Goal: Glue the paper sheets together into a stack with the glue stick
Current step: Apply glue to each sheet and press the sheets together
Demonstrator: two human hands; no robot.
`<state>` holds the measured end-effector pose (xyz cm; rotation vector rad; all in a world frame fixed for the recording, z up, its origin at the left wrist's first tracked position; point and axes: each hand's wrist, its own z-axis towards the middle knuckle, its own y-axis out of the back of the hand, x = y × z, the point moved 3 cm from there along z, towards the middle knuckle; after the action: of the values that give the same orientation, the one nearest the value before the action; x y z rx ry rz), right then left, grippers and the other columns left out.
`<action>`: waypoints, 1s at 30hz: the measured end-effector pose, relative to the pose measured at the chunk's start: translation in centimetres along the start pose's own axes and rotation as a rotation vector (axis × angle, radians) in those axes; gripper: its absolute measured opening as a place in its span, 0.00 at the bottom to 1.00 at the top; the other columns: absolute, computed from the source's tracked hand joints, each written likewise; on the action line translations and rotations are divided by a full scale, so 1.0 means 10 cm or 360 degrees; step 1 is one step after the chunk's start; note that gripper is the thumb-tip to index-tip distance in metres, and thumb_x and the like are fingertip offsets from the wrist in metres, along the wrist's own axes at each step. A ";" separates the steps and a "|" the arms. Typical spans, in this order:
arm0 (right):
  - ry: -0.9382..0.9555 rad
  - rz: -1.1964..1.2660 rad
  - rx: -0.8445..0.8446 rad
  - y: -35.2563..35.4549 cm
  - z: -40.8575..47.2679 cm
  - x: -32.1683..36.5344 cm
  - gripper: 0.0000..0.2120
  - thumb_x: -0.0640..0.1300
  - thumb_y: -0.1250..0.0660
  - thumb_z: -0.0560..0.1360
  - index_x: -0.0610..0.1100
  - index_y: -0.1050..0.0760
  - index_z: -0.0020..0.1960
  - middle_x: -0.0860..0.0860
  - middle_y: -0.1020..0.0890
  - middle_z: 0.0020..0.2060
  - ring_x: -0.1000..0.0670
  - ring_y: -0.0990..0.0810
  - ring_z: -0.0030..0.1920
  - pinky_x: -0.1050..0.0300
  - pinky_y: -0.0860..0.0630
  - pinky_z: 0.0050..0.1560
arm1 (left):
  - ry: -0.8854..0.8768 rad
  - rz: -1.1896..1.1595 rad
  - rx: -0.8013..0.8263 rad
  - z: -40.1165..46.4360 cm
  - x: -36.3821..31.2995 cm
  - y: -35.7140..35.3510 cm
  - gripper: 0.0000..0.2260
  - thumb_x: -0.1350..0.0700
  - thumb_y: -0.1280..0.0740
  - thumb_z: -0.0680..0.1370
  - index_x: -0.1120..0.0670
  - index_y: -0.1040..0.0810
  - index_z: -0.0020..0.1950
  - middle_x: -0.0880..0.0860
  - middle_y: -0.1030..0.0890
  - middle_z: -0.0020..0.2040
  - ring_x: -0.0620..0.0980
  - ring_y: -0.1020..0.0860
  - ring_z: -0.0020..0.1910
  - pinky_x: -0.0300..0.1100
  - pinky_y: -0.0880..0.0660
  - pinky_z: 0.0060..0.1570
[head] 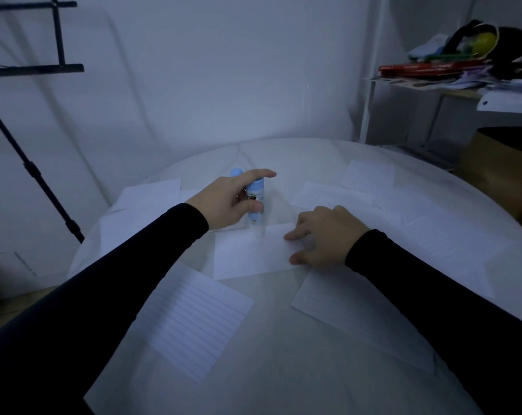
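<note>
- At your ten o'clock a black tripod leg (29, 169) slants down beside the round white bench (283, 369).
- At your two o'clock a white shelf (370, 85) carries a red book (418, 68) under cluttered items, one yellow (484, 41).
- Below it you see a brown box (502, 175).

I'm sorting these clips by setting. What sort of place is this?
Probably a spare room or home workspace: a round white table strewn with paper sheets, a cluttered shelf in the corner, and a black stand against the bare wall.

Glue stick (255, 202) label (partly behind fingers (253, 206)) too blurred to read
</note>
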<state>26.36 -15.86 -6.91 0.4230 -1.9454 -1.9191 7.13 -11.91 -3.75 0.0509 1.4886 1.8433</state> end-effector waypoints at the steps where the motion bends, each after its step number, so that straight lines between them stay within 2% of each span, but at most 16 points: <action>1: 0.0003 -0.0010 -0.0001 0.00 0.00 0.00 0.25 0.65 0.36 0.71 0.60 0.29 0.66 0.59 0.28 0.61 0.52 0.32 0.62 0.53 0.39 0.60 | 0.0002 0.0018 0.0007 -0.01 0.01 0.01 0.23 0.55 0.33 0.77 0.39 0.33 0.69 0.56 0.20 0.42 0.43 0.27 0.34 0.29 0.30 0.40; 5: 0.0002 -0.0022 -0.0011 0.01 0.00 0.01 0.25 0.65 0.35 0.70 0.60 0.28 0.65 0.58 0.27 0.60 0.51 0.32 0.62 0.53 0.39 0.60 | -0.0001 0.0063 0.0008 -0.05 0.05 0.08 0.23 0.56 0.33 0.77 0.40 0.33 0.69 0.56 0.20 0.41 0.42 0.27 0.34 0.28 0.31 0.40; 8: -0.0001 -0.0006 -0.0023 0.01 0.00 0.01 0.24 0.64 0.35 0.70 0.60 0.28 0.65 0.59 0.27 0.60 0.51 0.31 0.62 0.53 0.39 0.60 | 0.0006 0.0046 -0.0009 -0.10 0.11 0.12 0.23 0.56 0.33 0.77 0.37 0.33 0.68 0.55 0.19 0.40 0.41 0.27 0.34 0.29 0.31 0.40; 12: -0.0002 0.0007 -0.0019 0.02 -0.01 0.01 0.24 0.64 0.35 0.70 0.60 0.28 0.65 0.59 0.27 0.60 0.52 0.31 0.62 0.53 0.39 0.59 | 0.0038 0.0049 -0.0046 -0.18 0.21 0.16 0.23 0.56 0.33 0.77 0.37 0.33 0.68 0.58 0.20 0.40 0.46 0.29 0.33 0.37 0.29 0.42; 19: -0.0013 -0.0003 -0.0007 0.03 0.00 0.02 0.24 0.64 0.34 0.69 0.60 0.28 0.64 0.58 0.27 0.59 0.52 0.31 0.62 0.53 0.38 0.59 | 0.0072 0.0050 -0.0130 -0.32 0.32 0.24 0.24 0.60 0.33 0.76 0.37 0.32 0.66 0.58 0.22 0.36 0.45 0.31 0.32 0.32 0.32 0.38; 23: -0.0007 -0.0008 0.0007 0.04 0.00 0.02 0.24 0.64 0.34 0.70 0.60 0.28 0.64 0.59 0.27 0.59 0.52 0.31 0.62 0.52 0.38 0.61 | 0.0095 0.0016 -0.0143 -0.37 0.36 0.27 0.24 0.59 0.33 0.76 0.34 0.32 0.63 0.60 0.22 0.36 0.47 0.31 0.31 0.37 0.31 0.38; 28: -0.0008 0.0018 0.0002 0.05 0.00 0.03 0.24 0.63 0.33 0.69 0.60 0.27 0.63 0.58 0.26 0.58 0.52 0.31 0.61 0.53 0.37 0.60 | 0.0104 0.0019 -0.0137 -0.39 0.37 0.28 0.24 0.59 0.33 0.76 0.32 0.32 0.62 0.62 0.21 0.39 0.55 0.27 0.35 0.41 0.28 0.42; 30: -0.0011 0.0036 -0.0011 0.05 0.02 0.03 0.23 0.63 0.33 0.69 0.59 0.26 0.63 0.58 0.26 0.57 0.52 0.30 0.61 0.54 0.37 0.59 | 0.0106 0.0034 -0.0159 -0.41 0.37 0.31 0.23 0.56 0.34 0.76 0.32 0.33 0.63 0.60 0.20 0.39 0.55 0.25 0.35 0.47 0.25 0.45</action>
<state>26.02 -15.84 -6.42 0.3916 -1.9394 -1.9151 0.93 -13.31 -3.99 -0.0431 1.4434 1.9511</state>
